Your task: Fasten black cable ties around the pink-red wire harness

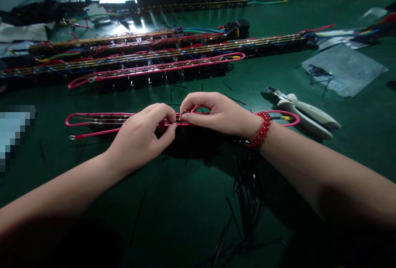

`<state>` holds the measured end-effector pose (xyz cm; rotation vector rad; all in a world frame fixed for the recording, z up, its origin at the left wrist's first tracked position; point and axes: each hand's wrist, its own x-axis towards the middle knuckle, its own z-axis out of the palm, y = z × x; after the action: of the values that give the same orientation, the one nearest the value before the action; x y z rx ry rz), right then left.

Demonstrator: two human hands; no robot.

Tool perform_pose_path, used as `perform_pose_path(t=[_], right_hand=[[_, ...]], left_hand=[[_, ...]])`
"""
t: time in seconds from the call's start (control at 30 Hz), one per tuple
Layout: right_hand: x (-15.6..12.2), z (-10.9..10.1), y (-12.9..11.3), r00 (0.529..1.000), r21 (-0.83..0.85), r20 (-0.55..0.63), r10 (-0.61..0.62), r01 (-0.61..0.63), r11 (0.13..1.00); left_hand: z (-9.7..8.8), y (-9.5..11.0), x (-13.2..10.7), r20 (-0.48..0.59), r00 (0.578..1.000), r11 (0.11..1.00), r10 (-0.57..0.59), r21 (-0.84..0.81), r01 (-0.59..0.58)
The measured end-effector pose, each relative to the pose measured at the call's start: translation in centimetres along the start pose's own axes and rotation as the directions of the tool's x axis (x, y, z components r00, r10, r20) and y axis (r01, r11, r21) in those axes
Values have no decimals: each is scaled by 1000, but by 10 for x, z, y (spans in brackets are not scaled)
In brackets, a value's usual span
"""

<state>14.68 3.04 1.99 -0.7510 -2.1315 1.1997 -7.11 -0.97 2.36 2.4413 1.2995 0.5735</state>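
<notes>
Head view shows me my left hand (140,136) and right hand (216,113) pinching together on a looped pink wire harness (99,121), thin and glossy, lying on the green matte table (192,202). Grey-handled cutters (305,113) rest just beside my right wrist with its red bead bracelet (262,130). Black cable ties (244,202) lie scattered near me; finished harness strips (154,59) are lined up behind.

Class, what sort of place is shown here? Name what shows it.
Probably an electrical assembly workbench: rows of wired strips on a green table, side cutters, loose cable ties, both hands pinching a red wire loop.
</notes>
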Motion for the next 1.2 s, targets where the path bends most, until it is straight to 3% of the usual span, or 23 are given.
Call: perform_pose_path(t=[0.27, 0.43, 0.7, 0.9, 1.2], right_hand=[[0, 0, -1, 991, 67, -29, 131, -129, 989], [0, 0, 1, 986, 134, -34, 162, -156, 979], [1, -6, -5, 973, 224, -135, 185, -152, 963], [2, -6, 1, 963, 213, -234, 130, -80, 974], [7, -2, 9, 909, 234, -387, 157, -68, 970]], left_hand=[[-16, -9, 5, 158, 987, 957, 40, 278, -83], [-16, -27, 12, 250, 968, 967, 31, 239, -92], [-8, -25, 10, 164, 970, 922, 180, 315, -224], [5, -22, 6, 76, 959, 905, 272, 319, -282], [11, -20, 4, 30, 923, 873, 383, 315, -372]])
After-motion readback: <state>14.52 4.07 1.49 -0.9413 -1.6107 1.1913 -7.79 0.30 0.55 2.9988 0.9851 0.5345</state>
